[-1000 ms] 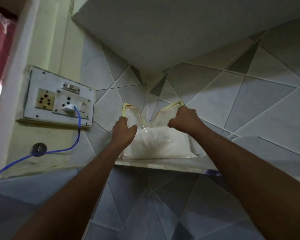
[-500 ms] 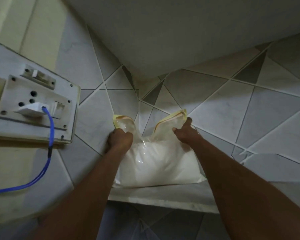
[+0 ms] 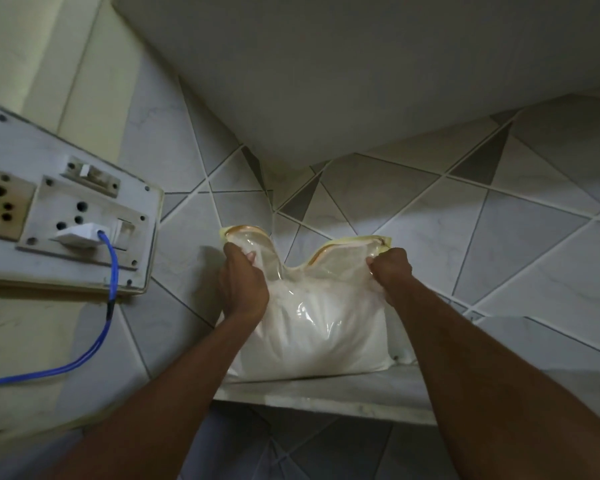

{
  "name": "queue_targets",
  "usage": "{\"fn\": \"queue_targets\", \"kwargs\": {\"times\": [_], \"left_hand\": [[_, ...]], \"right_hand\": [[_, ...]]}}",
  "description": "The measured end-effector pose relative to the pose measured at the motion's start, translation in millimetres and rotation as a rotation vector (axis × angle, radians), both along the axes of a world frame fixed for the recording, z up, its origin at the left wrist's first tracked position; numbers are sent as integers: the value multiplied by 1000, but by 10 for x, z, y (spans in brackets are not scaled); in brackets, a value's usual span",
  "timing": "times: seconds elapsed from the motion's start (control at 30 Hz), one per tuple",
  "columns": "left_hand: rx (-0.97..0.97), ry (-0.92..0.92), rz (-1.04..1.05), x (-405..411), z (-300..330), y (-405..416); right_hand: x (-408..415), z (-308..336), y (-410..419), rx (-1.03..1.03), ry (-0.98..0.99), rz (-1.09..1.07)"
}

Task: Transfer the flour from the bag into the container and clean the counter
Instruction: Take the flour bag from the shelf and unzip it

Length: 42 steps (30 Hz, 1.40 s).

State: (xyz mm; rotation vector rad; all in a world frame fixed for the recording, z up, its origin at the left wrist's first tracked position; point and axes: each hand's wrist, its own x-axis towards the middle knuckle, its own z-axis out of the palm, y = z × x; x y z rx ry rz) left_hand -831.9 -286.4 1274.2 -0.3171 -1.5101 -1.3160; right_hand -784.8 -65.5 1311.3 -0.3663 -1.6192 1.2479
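Left hand [image 3: 244, 285]: fingers [image 3: 249, 258] curled and clamped on the clear plastic at the bag's upper left corner. Right hand [image 3: 390, 268]: fingers [image 3: 373, 261] curled and pinching the plastic just under the upper right corner. Both grips sit on the loose, unfilled top portion; the filled part lies below and between the two hands.

Flour bag [image 3: 312, 327]: stands upright on the shelf [image 3: 326, 398], mouth end up and toward the far wall, base down on the shelf surface. Long axis of the filled body runs left-right. Top edge has a yellow-orange band and sags in a dip between the two raised corners.

Contents: white flour, filling the lower part of the bag; upper part is empty clear film.

Bag sits in the tiled corner, back against the wall tiles [image 3: 499, 244]. On the left wall: a switchboard [image 3: 66, 220] with a white plug [image 3: 78, 234] and a blue cable [image 3: 110, 289] hanging down and left.
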Motion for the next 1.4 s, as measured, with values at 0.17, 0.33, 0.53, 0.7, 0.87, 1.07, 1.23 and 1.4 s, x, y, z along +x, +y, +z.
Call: {"fn": "queue_targets", "kwargs": {"times": [0.17, 0.33, 0.53, 0.7, 0.87, 1.07, 1.23, 1.4], "left_hand": [[68, 257, 51, 624, -7, -70], [185, 376, 69, 1286, 139, -273], [206, 398, 151, 2160, 246, -637], [226, 383, 213, 2750, 124, -1046], [262, 285, 261, 3253, -152, -1444], [264, 222, 281, 3638, -809, -1593], [197, 193, 257, 3728, -1598, -1498], [120, 83, 194, 3608, -2490, -1265]], "right_hand": [[523, 19, -121, -153, 127, -16], [1085, 96, -333, -310, 264, 51], [1785, 91, -681, -312, 329, 135], [2298, -2, -951, -221, 367, 292], [2724, -301, -1268, -179, 397, 322], [3034, -1010, -1484, -206, 326, 380], [3017, -1955, -1327, -135, 252, 411], [3078, -3055, -1042, -263, 189, 381]]}}
